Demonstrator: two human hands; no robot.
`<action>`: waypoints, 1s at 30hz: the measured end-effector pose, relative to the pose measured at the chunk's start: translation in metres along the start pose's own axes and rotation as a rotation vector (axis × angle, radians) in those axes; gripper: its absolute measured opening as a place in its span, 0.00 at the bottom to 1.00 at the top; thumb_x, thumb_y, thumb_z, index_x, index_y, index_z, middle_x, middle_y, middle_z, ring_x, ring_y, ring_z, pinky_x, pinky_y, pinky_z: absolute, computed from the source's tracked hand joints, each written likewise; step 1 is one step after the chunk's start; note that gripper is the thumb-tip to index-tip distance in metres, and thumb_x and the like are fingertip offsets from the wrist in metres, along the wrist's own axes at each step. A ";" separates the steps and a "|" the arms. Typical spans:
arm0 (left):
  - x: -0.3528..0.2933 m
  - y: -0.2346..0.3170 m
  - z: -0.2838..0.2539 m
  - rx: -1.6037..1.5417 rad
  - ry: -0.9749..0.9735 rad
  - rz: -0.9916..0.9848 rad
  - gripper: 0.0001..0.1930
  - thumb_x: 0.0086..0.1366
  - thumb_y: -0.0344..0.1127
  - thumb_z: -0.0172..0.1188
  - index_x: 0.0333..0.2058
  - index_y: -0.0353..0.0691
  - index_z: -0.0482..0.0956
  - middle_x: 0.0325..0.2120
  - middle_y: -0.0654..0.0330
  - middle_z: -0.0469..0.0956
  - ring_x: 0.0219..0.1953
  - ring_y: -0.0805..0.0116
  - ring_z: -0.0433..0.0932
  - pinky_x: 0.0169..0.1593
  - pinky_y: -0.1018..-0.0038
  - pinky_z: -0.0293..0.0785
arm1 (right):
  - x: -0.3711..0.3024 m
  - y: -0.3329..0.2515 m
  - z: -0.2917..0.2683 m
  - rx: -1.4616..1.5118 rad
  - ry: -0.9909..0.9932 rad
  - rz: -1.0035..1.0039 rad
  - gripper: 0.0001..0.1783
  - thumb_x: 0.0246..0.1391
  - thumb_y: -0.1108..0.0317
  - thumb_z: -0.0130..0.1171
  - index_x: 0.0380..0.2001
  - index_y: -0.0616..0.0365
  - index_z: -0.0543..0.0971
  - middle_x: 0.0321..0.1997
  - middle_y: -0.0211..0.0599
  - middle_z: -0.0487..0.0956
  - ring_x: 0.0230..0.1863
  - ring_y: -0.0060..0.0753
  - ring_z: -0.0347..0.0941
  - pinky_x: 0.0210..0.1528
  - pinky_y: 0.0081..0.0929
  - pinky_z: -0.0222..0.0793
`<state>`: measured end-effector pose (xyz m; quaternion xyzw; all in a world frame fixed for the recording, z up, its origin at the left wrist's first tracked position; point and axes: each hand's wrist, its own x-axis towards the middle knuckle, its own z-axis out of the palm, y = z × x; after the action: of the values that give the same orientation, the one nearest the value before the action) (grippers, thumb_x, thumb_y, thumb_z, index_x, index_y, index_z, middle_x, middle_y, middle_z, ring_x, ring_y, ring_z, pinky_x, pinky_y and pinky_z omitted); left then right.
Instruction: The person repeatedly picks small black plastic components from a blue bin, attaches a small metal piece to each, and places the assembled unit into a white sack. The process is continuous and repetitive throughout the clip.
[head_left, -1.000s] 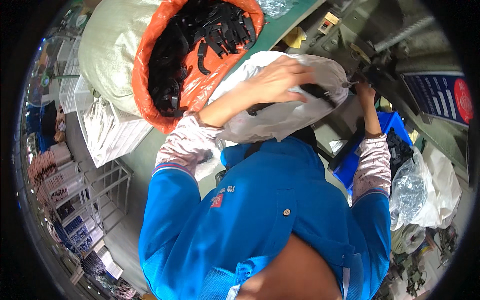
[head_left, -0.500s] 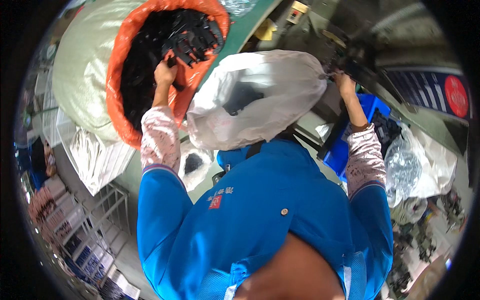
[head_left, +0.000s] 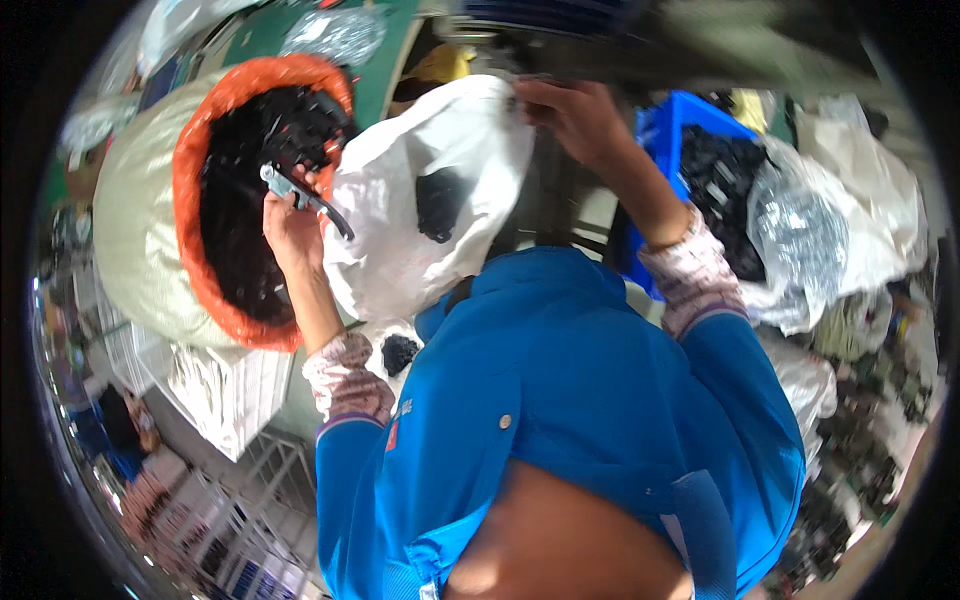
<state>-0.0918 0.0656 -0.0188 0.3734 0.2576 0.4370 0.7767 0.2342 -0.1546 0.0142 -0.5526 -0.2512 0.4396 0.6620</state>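
Note:
My left hand [head_left: 293, 225] is closed around a brake lever [head_left: 283, 184] with a silver metal body and a black curved handle. It is held between the orange-rimmed sack [head_left: 190, 180] full of black parts and the open white bag [head_left: 375, 235]. A dark patch of black parts [head_left: 440, 200] shows inside the white bag. At that bag's far right edge is my right hand [head_left: 575, 115], its fingers bent together. Its fingertips lie in shadow, and what they pinch is hidden.
Right of me stands a blue bin [head_left: 650, 190] of black parts, beside clear plastic bags [head_left: 800, 225]. A small white bag [head_left: 395, 330] sits below the large one. White crates [head_left: 240, 385] stand at left. A green tabletop [head_left: 395, 50] lies beyond.
My left hand has come out of the orange-rimmed sack toward the white bag, bringing the brake lever. The view has shifted, and my right hand now appears farther left and higher.

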 end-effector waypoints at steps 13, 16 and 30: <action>-0.068 -0.114 0.150 -0.102 -0.311 -0.578 0.14 0.61 0.23 0.57 0.47 0.33 0.74 0.31 0.57 0.76 0.31 0.67 0.74 0.39 0.68 0.73 | -0.058 0.018 -0.018 -0.759 0.396 -0.718 0.08 0.50 0.65 0.65 0.32 0.57 0.83 0.29 0.42 0.81 0.33 0.45 0.78 0.35 0.36 0.73; -0.082 -0.123 0.166 0.002 -0.253 -0.556 0.07 0.61 0.22 0.61 0.37 0.38 0.75 0.23 0.64 0.72 0.21 0.75 0.68 0.26 0.76 0.65 | -0.108 0.025 -0.117 -0.956 0.685 -0.630 0.09 0.48 0.69 0.65 0.35 0.55 0.83 0.34 0.44 0.81 0.35 0.47 0.78 0.37 0.37 0.75; -0.126 -0.187 0.274 0.171 -0.489 -0.586 0.06 0.60 0.26 0.63 0.36 0.35 0.77 0.28 0.60 0.79 0.24 0.72 0.76 0.29 0.75 0.72 | -0.182 0.019 -0.224 -0.922 0.743 -0.271 0.18 0.49 0.78 0.64 0.45 0.58 0.78 0.39 0.38 0.80 0.38 0.26 0.79 0.38 0.22 0.74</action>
<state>0.1371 -0.2045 0.0016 0.4406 0.1963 0.0719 0.8730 0.3226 -0.4255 -0.0353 -0.8620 -0.2360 -0.0248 0.4479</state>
